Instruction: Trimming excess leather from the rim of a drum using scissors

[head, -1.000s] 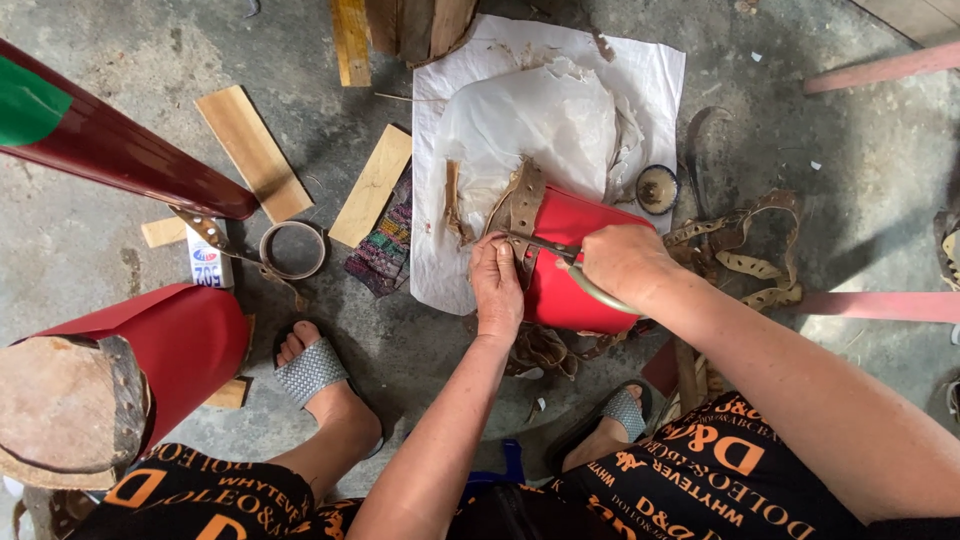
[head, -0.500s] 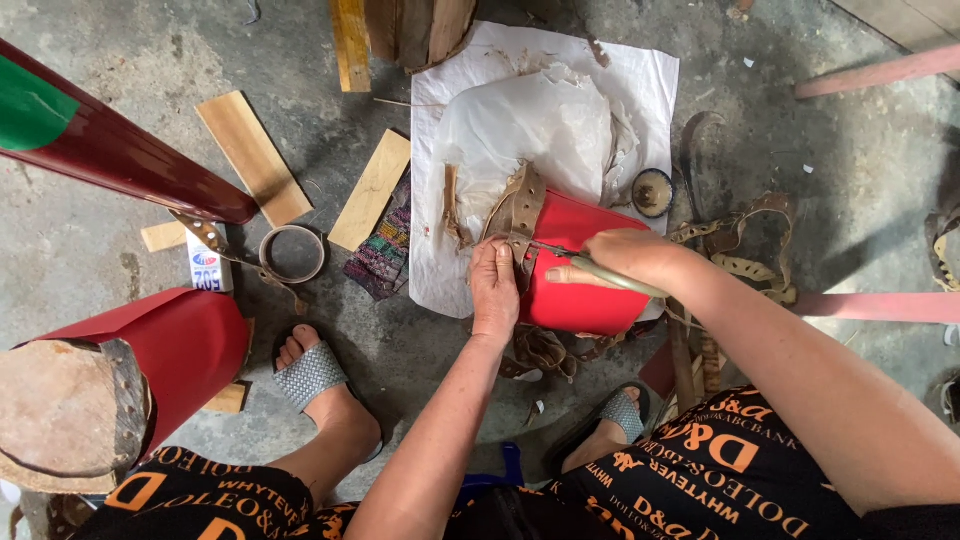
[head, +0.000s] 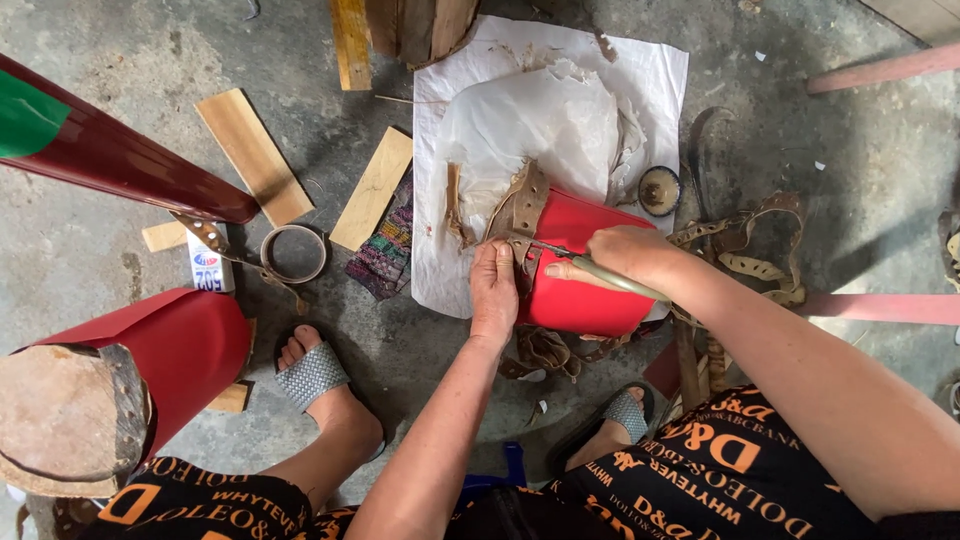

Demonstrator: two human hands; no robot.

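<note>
The left hand lies flat with its fingers close together and barely curled, pressing down on a brown leather strap where it crosses the edge of a small red drum; they pin the strap rather than wrap around it. The right hand has its fingers closed tight around the pale handle of a thin pointed tool, whose metal tip reaches to the strap just beside the left fingertips. The red drum lies on its side on the concrete floor, partly over a white sheet with crumpled white paper on it. More brown leather straps lie to the right of the drum and under it. A small round tin sits just beyond the right hand. To the left are wooden slats, a strap ring, a patterned cloth scrap and a small white tube. A larger red drum with a hide head lies at the lower left, near a foot in a grey sandal.
</note>
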